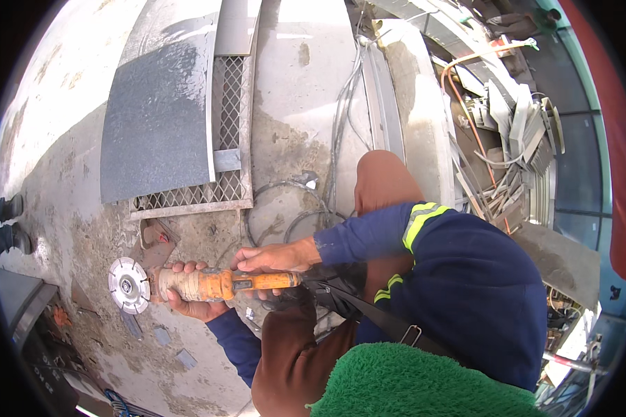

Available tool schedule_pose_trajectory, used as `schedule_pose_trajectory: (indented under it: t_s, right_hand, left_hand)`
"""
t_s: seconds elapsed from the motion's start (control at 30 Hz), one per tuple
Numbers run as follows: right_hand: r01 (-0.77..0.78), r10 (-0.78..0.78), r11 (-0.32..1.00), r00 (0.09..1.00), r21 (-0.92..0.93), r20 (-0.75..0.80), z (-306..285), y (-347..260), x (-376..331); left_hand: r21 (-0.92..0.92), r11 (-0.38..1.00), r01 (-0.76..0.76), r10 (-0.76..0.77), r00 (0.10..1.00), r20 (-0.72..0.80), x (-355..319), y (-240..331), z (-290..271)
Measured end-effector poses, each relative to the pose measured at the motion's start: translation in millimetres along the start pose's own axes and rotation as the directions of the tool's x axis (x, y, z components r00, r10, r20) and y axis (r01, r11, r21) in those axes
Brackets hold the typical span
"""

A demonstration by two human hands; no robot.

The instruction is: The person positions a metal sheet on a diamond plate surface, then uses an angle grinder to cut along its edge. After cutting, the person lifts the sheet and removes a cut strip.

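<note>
A concrete floor [69,215], stained and partly sunlit, spreads under the work. On it, beyond the hands, a grey panel [156,121] lies over a metal mesh frame [246,149], whose near edge is the closest large thing on that side. Grey cables [339,115] run down beside the frame and loop on the floor close to the right knee [388,177]. A few small flat offcuts [186,358] lie on the near side of the tool, and a dark box [21,295] sits at the left, near another person's shoes [22,240]. Well off to the right, past a concrete ledge [416,104], is a heap of scrap strips [518,132] with an orange hose [469,115] across it; so close to the bent rim, its pieces are hard to tell apart.

The orange grinder [215,283] is held above the floor, in front of the knees. Its long axis runs nearly level across the view, the round disc [129,285] pointing left, its flat face turned up toward the camera, and the handle [275,280] pointing right. The left hand's grip [203,310] is wrapped around the body just behind the disc; the right hand's grip [278,258] is curled over the handle, fingertips showing underneath.
</note>
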State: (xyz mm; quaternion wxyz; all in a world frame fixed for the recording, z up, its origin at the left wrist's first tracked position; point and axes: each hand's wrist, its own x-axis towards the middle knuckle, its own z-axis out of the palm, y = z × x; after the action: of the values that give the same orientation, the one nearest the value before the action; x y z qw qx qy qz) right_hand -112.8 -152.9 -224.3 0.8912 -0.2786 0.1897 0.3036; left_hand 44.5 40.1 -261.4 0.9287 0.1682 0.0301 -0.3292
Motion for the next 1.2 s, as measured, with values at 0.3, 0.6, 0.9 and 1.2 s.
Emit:
schedule_pose_trajectory:
  t_s: [0.3, 0.6, 0.9, 1.2]
  right_hand:
    - [0.054, -0.049, 0.994, 0.997, 0.092, -0.057, -15.8, -0.3, -21.7]
    - [0.381, -0.379, 0.9, 0.924, -0.211, 0.049, 46.2, -79.2, -77.1]
    - [0.774, -0.762, 0.633, 0.626, -0.018, 0.165, 69.9, -137.3, -166.6]
    - [0.859, -0.869, 0.494, 0.493, 0.131, 0.044, 51.2, -121.8, -225.6]
  left_hand:
    - [0.028, 0.992, 0.121, -0.122, 0.992, 0.038, 28.2, -31.8, 12.5]
    - [0.278, 0.95, 0.145, -0.21, 0.953, 0.217, 78.4, -9.5, 147.6]
    - [0.364, 0.89, 0.273, -0.454, 0.594, 0.664, 147.0, -74.4, 342.4]
    - [0.318, 0.894, 0.315, -0.447, 0.59, 0.672, 147.5, -179.5, 359.6]
